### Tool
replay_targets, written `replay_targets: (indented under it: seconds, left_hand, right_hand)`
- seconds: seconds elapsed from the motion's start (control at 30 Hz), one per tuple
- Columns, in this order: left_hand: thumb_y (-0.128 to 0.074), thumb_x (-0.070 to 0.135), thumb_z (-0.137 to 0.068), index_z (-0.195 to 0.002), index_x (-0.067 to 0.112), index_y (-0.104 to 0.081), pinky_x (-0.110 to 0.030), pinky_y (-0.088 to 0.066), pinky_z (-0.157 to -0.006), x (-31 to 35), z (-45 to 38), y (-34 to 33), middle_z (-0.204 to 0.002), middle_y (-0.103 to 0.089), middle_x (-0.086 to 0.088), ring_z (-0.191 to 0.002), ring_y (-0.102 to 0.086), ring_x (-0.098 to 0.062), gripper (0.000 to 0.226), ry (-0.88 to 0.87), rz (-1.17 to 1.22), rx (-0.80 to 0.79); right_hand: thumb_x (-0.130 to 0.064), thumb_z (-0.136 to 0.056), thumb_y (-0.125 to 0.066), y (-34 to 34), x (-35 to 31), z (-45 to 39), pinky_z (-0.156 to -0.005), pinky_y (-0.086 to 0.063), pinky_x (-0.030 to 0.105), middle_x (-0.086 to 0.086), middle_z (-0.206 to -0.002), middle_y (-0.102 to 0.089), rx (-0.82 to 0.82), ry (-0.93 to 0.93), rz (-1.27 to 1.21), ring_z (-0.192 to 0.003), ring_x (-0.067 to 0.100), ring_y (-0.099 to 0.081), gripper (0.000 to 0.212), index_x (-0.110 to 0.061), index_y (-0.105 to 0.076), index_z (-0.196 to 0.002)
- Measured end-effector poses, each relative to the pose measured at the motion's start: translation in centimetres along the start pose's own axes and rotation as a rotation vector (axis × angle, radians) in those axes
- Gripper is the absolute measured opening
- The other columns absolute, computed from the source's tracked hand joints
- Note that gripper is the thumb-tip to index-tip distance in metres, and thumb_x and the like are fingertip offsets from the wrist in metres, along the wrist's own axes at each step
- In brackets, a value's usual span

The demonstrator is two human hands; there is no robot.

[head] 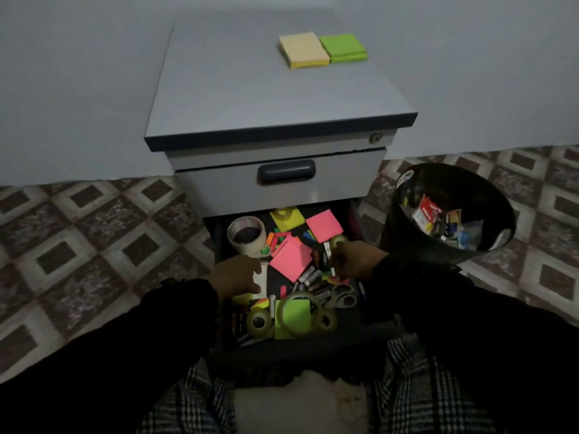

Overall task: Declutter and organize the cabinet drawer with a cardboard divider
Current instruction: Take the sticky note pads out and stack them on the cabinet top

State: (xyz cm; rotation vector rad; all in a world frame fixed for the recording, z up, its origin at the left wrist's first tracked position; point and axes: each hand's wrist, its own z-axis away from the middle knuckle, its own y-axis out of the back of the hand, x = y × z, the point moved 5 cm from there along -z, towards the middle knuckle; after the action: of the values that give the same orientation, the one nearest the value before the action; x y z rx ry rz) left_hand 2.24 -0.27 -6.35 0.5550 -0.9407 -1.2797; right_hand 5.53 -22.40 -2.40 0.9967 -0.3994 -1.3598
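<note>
A person's left hand (239, 277) pinches a white card (261, 281) in the open drawer (369, 324); the right hand (354, 260) grips a small pen-like item, hard to identify. Pink sticky pads (291, 263) nearby look light and easily lifted by their edges.

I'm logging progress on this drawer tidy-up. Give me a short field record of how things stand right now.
cabinet top: yellow pad and green pad lying side by side
top drawer: closed
open drawer: cluttered with pink pads, tape rolls, scissors, batteries
left hand: holds a white item at the drawer's left side
right hand: pinches something small over the clutter
bin: black, right of cabinet, holds discarded packaging
cardboard divider: not visible
</note>
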Motion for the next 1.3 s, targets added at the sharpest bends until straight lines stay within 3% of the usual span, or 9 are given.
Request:
replay_targets:
  seconds: [0.13,0.27,0.33,0.53,0.8,0.97,1.07,1.2,1.3]
  left_hand:
    - [-0.065,0.026,-0.087,-0.132,0.013,-0.046,-0.029,-0.036,-0.1,-1.2,-1.8,-1.4,-0.137,-0.045,-0.008,-0.125,-0.044,-0.022,0.051,0.012,-0.051,0.023]
    - [-0.059,0.027,-0.091,-0.14,0.012,-0.037,-0.027,-0.027,-0.107,-1.5,-3.4,-2.5,-0.146,-0.034,-0.007,-0.135,-0.035,-0.021,0.056,-0.005,-0.067,0.062]
    - [-0.057,0.028,-0.092,-0.141,0.011,-0.034,-0.03,-0.03,-0.106,-1.6,-3.9,-3.1,-0.147,-0.031,-0.009,-0.133,-0.036,-0.023,0.057,-0.005,-0.103,0.06]
    - [-0.06,0.021,-0.088,-0.14,0.012,-0.032,-0.036,-0.043,-0.096,-2.1,-4.7,-4.0,-0.143,-0.033,-0.011,-0.125,-0.044,-0.027,0.06,0.004,-0.152,0.07]
    - [-0.063,0.023,-0.085,-0.137,0.012,-0.032,-0.038,-0.041,-0.095,-2.2,-4.9,-4.2,-0.138,-0.032,-0.01,-0.124,-0.04,-0.029,0.061,0.025,-0.205,0.09]
    - [-0.062,0.026,-0.085,-0.137,0.013,-0.032,-0.04,-0.039,-0.096,-2.1,-4.9,-4.3,-0.138,-0.028,-0.012,-0.125,-0.035,-0.032,0.061,0.03,-0.295,0.137]
    - [-0.064,0.025,-0.084,-0.139,0.015,-0.03,-0.041,-0.038,-0.097,-2.2,-5.1,-4.3,-0.138,-0.028,-0.011,-0.125,-0.035,-0.031,0.065,0.038,-0.25,0.121]
    - [-0.064,0.028,-0.085,-0.144,0.014,-0.024,-0.041,-0.038,-0.097,-2.2,-5.2,-4.4,-0.14,-0.028,-0.011,-0.127,-0.034,-0.031,0.073,0.044,-0.276,0.105]
    - [-0.069,0.029,-0.081,-0.138,0.014,-0.029,-0.041,-0.038,-0.097,-2.1,-5.2,-4.3,-0.139,-0.029,-0.011,-0.126,-0.035,-0.031,0.071,0.037,-0.267,0.105]
  right_hand:
    - [-0.012,-0.088,-0.057,-2.1,0.7,-2.6,-0.097,-0.041,0.032,0.014,-0.124,-0.059,0.032,-0.028,-0.021,-0.118,0.028,-0.053,0.035,-0.007,-0.057,-0.122]
    - [-0.013,-0.085,-0.06,-3.7,1.1,-5.6,-0.093,-0.047,0.041,0.016,-0.114,-0.063,0.074,-0.033,-0.081,-0.11,0.032,-0.057,0.039,-0.009,-0.057,-0.123]
    - [-0.014,-0.084,-0.06,-4.2,0.9,-6.9,-0.09,-0.048,0.038,0.014,-0.114,-0.063,0.104,-0.024,-0.111,-0.107,0.03,-0.058,0.052,-0.017,-0.047,-0.135]
    - [-0.016,-0.084,-0.064,-6.0,-0.4,-10.0,-0.097,-0.041,0.031,0.014,-0.136,-0.048,0.162,-0.075,-0.251,-0.122,0.027,-0.049,0.065,-0.01,-0.034,-0.142]
    - [-0.033,-0.081,-0.068,-7.6,-1.6,-11.3,-0.11,-0.027,0.035,0.016,-0.147,-0.026,0.155,-0.21,-0.072,-0.135,0.031,-0.027,0.084,-0.003,-0.021,-0.143]
    - [-0.026,-0.08,-0.07,-7.5,-1.2,-11.4,-0.107,-0.031,0.036,0.016,-0.144,-0.032,0.176,-0.265,-0.092,-0.134,0.032,-0.03,0.078,-0.004,-0.024,-0.14]
    - [-0.012,-0.078,-0.071,-7.6,-0.6,-11.6,-0.102,-0.038,0.037,0.017,-0.138,-0.043,0.165,-0.348,-0.294,-0.13,0.033,-0.04,0.077,-0.004,-0.025,-0.139]
    - [-0.014,-0.086,-0.064,-6.6,-0.5,-11.4,-0.096,-0.042,0.031,0.017,-0.129,-0.055,0.093,-0.347,-0.299,-0.121,0.028,-0.052,0.044,0.0,-0.051,-0.126]
    - [-0.014,-0.086,-0.064,-6.1,-0.1,-11.0,-0.094,-0.041,0.029,0.016,-0.127,-0.057,0.1,-0.326,-0.333,-0.119,0.027,-0.053,0.039,0.001,-0.056,-0.121]
